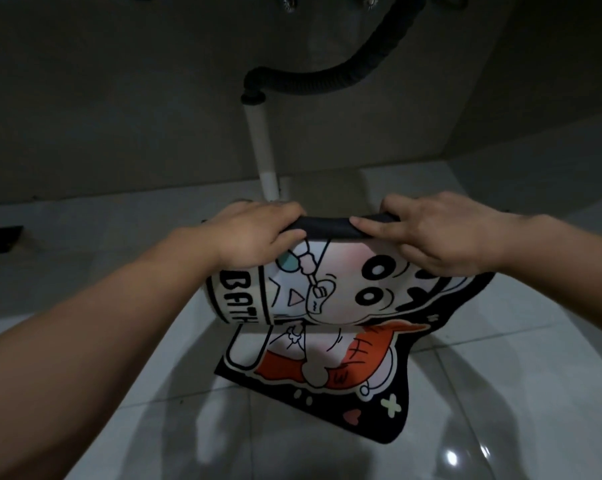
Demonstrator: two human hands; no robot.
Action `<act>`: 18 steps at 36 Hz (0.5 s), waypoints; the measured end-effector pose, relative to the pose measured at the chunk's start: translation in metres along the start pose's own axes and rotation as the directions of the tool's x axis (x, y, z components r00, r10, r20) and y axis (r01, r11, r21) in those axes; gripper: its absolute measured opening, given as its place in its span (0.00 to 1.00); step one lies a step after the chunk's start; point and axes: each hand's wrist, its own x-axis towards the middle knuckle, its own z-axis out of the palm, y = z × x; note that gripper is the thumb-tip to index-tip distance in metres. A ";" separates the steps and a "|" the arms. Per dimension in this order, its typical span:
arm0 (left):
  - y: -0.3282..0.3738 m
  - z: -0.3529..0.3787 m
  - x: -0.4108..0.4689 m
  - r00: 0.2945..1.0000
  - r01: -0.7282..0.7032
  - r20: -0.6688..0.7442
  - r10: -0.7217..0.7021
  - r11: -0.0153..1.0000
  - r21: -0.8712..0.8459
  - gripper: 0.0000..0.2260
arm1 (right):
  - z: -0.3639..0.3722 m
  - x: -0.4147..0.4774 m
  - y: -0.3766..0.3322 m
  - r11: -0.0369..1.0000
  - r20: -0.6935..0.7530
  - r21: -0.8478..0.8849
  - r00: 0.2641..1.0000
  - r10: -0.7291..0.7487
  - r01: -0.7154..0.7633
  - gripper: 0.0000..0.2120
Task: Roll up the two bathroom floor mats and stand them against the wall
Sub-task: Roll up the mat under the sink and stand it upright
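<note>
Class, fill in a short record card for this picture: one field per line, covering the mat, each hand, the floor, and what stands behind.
mat: cartoon-printed mat, far part curled over into a roll, near end flat on the floor
left hand: left hand gripping the roll's dark top edge
right hand: right hand gripping the same edge
floor: glossy pale floor tiles
behind: white pipe joined to a black corrugated hose, against the wall
second mat: not visible

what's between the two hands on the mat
In the head view, only a short stretch of the mat's black rolled edge lies between the left hand and right hand.
</note>
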 end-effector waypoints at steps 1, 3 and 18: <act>-0.001 -0.001 0.000 1.000 0.010 0.004 -0.010 1.000 -0.007 0.10 | 0.000 0.001 -0.001 1.000 0.006 0.000 1.000 0.014 -0.014 0.30; -0.003 -0.002 0.001 1.000 0.027 0.013 -0.027 0.999 -0.028 0.07 | 0.000 0.005 -0.003 0.999 0.041 0.014 0.998 0.045 -0.045 0.28; -0.002 0.007 0.007 0.993 0.116 0.053 -0.109 0.982 -0.151 0.12 | -0.005 0.016 -0.013 0.930 0.073 0.157 0.943 0.325 -0.332 0.10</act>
